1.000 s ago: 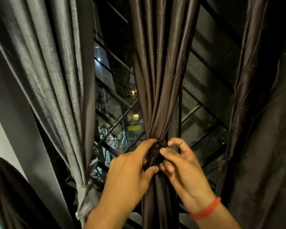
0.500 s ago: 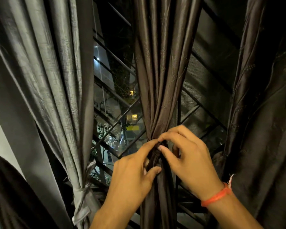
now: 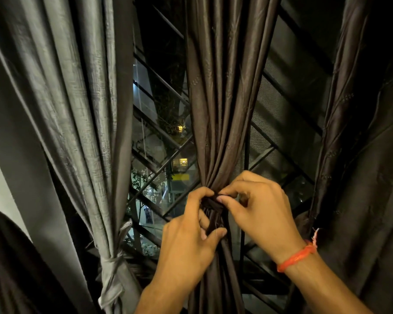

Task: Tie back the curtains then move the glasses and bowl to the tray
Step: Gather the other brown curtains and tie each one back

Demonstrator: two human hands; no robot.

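Observation:
A dark brown curtain (image 3: 222, 109) hangs in the middle, gathered into a bunch at a dark tie band (image 3: 213, 203). My left hand (image 3: 186, 243) grips the bunch just below the band, thumb and fingers pinching the fabric. My right hand (image 3: 259, 209), with an orange thread on its wrist, pinches the band from the right. To the left, a grey curtain (image 3: 61, 109) is bound by a knotted grey tie (image 3: 110, 261). Glasses, bowl and tray are out of view.
Another dark brown curtain (image 3: 368, 155) hangs loose at the right. Behind the curtains a window with a black diagonal metal grille (image 3: 159, 168) shows lit buildings and foliage at night. A dark fabric mass (image 3: 7, 257) fills the lower left corner.
My right hand has lifted and turned over the top of the band, fingers now pinching it from above. My left hand has curled tighter around the bunch.

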